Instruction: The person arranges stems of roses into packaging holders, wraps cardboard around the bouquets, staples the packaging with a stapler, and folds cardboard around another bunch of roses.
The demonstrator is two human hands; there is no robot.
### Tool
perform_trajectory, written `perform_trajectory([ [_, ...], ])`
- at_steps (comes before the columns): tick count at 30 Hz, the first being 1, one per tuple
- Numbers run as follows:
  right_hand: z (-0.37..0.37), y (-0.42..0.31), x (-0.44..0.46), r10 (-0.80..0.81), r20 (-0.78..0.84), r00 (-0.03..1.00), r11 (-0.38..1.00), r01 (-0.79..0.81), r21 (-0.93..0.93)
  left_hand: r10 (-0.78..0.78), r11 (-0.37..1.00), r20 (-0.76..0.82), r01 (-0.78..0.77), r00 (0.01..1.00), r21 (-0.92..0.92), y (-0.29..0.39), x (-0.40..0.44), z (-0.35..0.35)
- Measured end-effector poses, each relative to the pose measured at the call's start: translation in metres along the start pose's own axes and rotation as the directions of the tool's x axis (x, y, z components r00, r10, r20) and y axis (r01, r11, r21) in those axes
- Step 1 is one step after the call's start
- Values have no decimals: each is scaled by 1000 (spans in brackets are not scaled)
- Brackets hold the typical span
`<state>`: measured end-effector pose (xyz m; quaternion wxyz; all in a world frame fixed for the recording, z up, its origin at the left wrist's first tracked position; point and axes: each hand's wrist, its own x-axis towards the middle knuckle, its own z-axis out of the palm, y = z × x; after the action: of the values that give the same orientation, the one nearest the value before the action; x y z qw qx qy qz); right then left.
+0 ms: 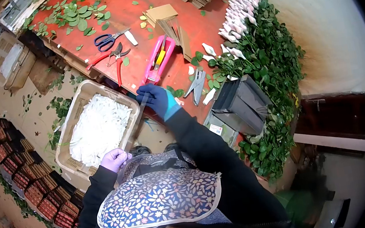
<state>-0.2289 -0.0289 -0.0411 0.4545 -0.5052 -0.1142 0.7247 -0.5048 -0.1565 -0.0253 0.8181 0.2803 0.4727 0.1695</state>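
1. Red table [129,17] — a pink holder [154,60] lies on it, just beyond the right hand [155,100].
2. Basket [66,158] — heaped with white pieces [98,127], beside the left hand [115,160].
3. Clear strip [135,125]: slants between both hands, long axis running hand to hand, fingers pinched at either end.

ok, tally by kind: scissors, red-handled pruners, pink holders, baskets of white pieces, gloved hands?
Scissors: 1
Red-handled pruners: 1
Pink holder: 1
Baskets of white pieces: 2
Gloved hands (left hand, right hand): 2
Total: 7
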Motion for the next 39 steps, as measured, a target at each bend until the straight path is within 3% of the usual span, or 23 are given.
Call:
perform_trajectory([
  [1, 8, 3, 6, 82, -159, 984, 995, -71, 71, -9, 999, -16, 9, 1000, 36, -4, 4, 0],
  [3, -17, 40, 31, 212, -227, 951, 963, -164, 212, -26, 1000, -45, 27, 999, 4, -15, 14, 0],
  [5, -27, 54, 33, 141, -113, 983, 976, -119, 183, -58, 995, 16, 57, 998, 85, -36, 18, -5],
  [7, -27, 43, 16, 434, -49, 900, 893, -422, 159, -126, 968, 56, 110, 990, 226, -59, 18, -14],
  [9, -13, 20, -21, -14, 216, 976, 964, 70, -256, -89, 980, 70, 75, 994, 185, -70, 20, -15],
  [11, -17, -18, -54, -188, 282, 941, 880, 289, -377, -120, 980, 123, 97, 985, 174, -62, 37, -5],
  [13, -23, -63, -97, -367, 341, 865, 684, 500, -531, -113, 974, 194, 71, 974, 213, -34, 54, 19],
  [14, -33, -79, -116, -340, 213, 916, 827, 399, -397, -113, 970, 238, 55, 965, 238, -15, 61, 35],
  [15, -34, -112, -147, -362, 197, 911, 789, 412, -456, -100, 965, 320, 13, 942, 263, 10, 65, 60],
  [16, -65, -145, -171, -285, 204, 936, 932, 321, -169, -81, 955, 370, -34, 925, 295, 31, 65, 97],
  [18, -117, -198, -219, -255, 20, 967, 963, 256, -81, -64, 951, 508, -102, 859, 293, 63, 66, 170],
  [19, -151, -219, -237, -490, 141, 860, 775, 504, -381, -29, 945, 596, -173, 802, 278, 80, 67, 215],
  [20, -185, -240, -254, -685, 250, 685, 442, 663, -605, -32, 973, 639, -123, 769, 197, 91, 68, 257],
  [22, -251, -273, -277, -554, -62, 830, 708, 430, -560, 27, 974, 677, -173, 736, 149, 95, 77, 333],
  [23, -275, -279, -283, -492, -182, 851, 825, 390, -409, 3, 982, 663, -127, 748, 139, 102, 73, 366],
  [26, -352, -284, -278, -420, -121, 899, 844, 338, -417, -11, 989, 632, -84, 775, 120, 101, 88, 437],
  [28, -392, -279, -261, -194, -43, 980, 821, 138, -554, -23, 995, 604, -39, 796, 89, 89, 98, 465],
  [32, -440, -262, -228, 40, -21, 999, 831, -45, -555, -73, 990, 537, -4, 840, 140, 78, 108, 503],
  [34, -468, -245, -209, -33, 210, 977, 517, 196, -833, -99, 981, 529, -7, 843, 196, 74, 111, 512],
  [36, -507, -208, -178, -206, 517, 831, 150, 549, -822, -32, 908, 557, -209, 830, 363, 55, 118, 499],
  [37, -498, -211, -182, -203, 521, 829, 165, 553, -816, -95, 934, 554, -119, 827, 337, 53, 117, 500],
  [38, -476, -223, -195, -52, 234, 971, 414, 234, -880, -157, 950, 550, -26, 820, 311, 52, 116, 501],
  [39, -464, -228, -201, 172, -40, 984, 576, -134, -806, -220, 965, 543, 97, 810, 245, 52, 113, 505],
])
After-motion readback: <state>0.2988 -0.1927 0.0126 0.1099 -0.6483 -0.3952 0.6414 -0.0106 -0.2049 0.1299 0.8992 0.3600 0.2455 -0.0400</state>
